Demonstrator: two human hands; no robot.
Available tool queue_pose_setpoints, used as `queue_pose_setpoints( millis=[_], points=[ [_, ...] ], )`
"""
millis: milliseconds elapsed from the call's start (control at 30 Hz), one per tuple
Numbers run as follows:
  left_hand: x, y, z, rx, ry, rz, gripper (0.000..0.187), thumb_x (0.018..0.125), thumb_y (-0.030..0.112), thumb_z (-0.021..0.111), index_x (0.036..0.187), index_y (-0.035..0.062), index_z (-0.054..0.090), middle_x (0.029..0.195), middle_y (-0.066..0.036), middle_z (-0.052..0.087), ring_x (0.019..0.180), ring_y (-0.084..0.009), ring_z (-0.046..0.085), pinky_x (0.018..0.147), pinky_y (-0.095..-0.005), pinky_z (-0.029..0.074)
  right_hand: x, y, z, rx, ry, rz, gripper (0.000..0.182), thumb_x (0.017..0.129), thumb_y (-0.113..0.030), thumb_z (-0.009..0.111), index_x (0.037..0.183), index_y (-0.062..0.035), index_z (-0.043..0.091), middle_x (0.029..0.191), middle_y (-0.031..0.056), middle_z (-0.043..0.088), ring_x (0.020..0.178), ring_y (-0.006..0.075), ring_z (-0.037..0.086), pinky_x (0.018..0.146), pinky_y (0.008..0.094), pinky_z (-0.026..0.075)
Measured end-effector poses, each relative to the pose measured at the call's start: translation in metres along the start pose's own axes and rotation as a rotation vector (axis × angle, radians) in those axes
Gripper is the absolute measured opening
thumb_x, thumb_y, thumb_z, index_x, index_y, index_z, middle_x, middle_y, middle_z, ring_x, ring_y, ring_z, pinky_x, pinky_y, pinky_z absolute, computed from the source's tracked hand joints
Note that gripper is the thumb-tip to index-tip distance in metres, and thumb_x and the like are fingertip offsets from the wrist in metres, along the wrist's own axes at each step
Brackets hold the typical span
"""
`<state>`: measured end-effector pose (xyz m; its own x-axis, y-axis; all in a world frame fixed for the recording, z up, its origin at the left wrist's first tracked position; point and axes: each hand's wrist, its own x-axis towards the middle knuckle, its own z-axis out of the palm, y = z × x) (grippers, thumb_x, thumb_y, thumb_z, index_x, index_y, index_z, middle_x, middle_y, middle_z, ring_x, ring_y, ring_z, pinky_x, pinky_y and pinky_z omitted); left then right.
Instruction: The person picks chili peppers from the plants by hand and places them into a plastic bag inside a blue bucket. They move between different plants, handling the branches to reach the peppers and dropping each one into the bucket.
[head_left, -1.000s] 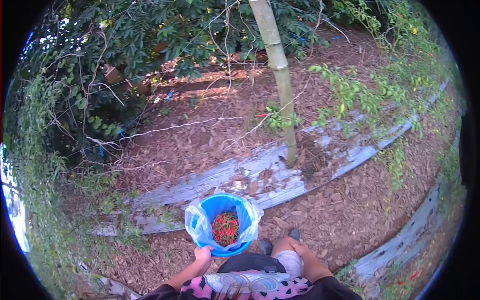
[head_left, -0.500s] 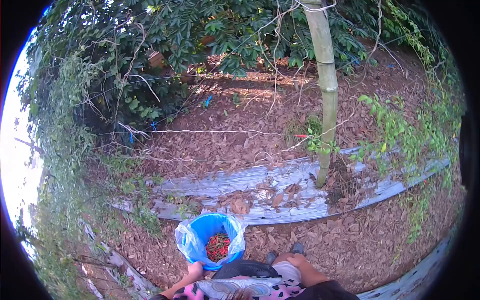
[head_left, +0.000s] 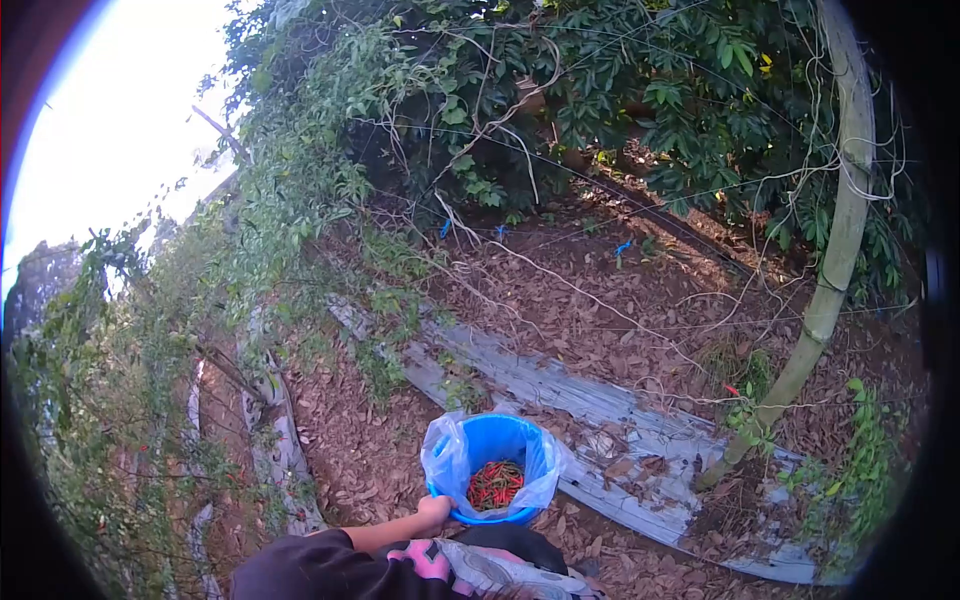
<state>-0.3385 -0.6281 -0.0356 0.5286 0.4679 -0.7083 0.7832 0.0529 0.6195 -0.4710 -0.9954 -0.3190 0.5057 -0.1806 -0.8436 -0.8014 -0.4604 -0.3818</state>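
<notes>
Left hand [head_left: 433, 510] curled tight on the rim of one blue bucket [head_left: 497, 435]; right hand's dropped out of shot, so can't tell its grip.
Bucket's just up and right of the left hand, one clear bag [head_left: 545, 488] lining it, too many chilies [head_left: 495, 486] inside to count; one pole [head_left: 845, 230], now farther off right than before, three blue bits [head_left: 622, 248] farther up.

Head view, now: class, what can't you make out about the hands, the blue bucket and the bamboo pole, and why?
All in the head view:
- Right hand: not in sight; clothing or the bottom edge hides it, can't tell which.
- Left hand: fingertips hidden where it meets the rim of the blue bucket.
- Bucket's floor: covered by red and green chillies.
- Chilli count: too small and heaped.
- Bamboo pole: top cut off by the upper edge.
</notes>
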Motion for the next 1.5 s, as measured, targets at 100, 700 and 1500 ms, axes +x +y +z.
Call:
queue_pose_setpoints(
  millis=[100, 700, 1500],
  points=[
    [-0.005, -0.004, -0.006, -0.043, 0.021, 0.033, 0.016, 0.074, 0.001, 0.054, 0.089, -0.0038, 0.054, 0.078, -0.014, 0.060, 0.065, -0.0263, 0.064, 0.053, -0.0380, 0.057, 0.000, -0.006, -0.016, 0.014, -0.027, -0.036, 0.021, 0.077, -0.028, 0.056, 0.078, -0.0076, 0.060, 0.079, 0.0091, 0.054, 0.068, 0.0210, 0.050, 0.057, 0.0335, 0.039],
    [-0.002, 0.005, -0.025, -0.325, -0.044, 0.257, 0.021, 0.073, 0.006, 0.053, 0.094, 0.0022, 0.052, 0.079, -0.009, 0.058, 0.060, -0.0228, 0.060, 0.047, -0.0341, 0.053, -0.161, -0.146, -0.233, 0.949, 0.381, -0.596, 0.009, 0.082, -0.015, 0.058, 0.084, -0.0066, 0.059, 0.073, -0.0014, 0.057, 0.062, 0.0078, 0.055, 0.050, 0.0227, 0.042],
    [-0.057, 0.005, -0.015, -0.302, -0.098, 0.296, 0.019, 0.078, 0.010, 0.053, 0.097, 0.0073, 0.051, 0.082, -0.006, 0.060, 0.062, -0.0175, 0.061, 0.046, -0.0289, 0.051, -0.102, -0.267, -0.445, -0.425, 0.369, -0.486, 0.014, 0.081, -0.008, 0.060, 0.094, -0.0058, 0.065, 0.087, 0.0052, 0.068, 0.082, 0.0158, 0.063, 0.076, 0.0319, 0.047]
  ],
)
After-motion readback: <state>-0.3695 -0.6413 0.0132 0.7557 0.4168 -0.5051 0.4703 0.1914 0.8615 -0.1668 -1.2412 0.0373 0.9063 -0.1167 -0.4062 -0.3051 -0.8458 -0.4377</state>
